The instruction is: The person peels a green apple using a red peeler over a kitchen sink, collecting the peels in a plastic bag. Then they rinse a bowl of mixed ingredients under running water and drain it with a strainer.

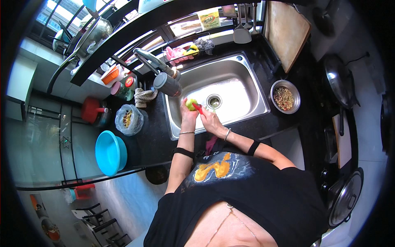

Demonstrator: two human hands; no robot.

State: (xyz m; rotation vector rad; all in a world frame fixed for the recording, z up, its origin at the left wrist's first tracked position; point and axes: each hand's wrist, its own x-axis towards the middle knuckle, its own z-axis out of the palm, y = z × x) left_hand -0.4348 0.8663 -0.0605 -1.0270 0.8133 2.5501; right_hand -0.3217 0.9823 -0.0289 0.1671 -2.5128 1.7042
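Note:
Over the near left part of a stainless steel sink (234, 114), my left hand (189, 111) holds a round green fruit or vegetable (191, 104). My right hand (212, 121) grips a small red-handled tool (197, 107), a peeler or knife, against its right side; the tool's working end is too small to make out. Some pale green scraps lie near the drain (214, 101), just beyond my right hand. A grey cylinder on the faucet (168, 85) stands close behind my left hand.
Left of the sink are a striped cloth (144, 97), a bag-lined bowl with scraps (129, 119) and a blue plastic basin (111, 153). To the right stand a steel bowl of chopped food (285, 97) and a leaning cutting board (287, 34). A wire rack (188, 51) holds sponges behind.

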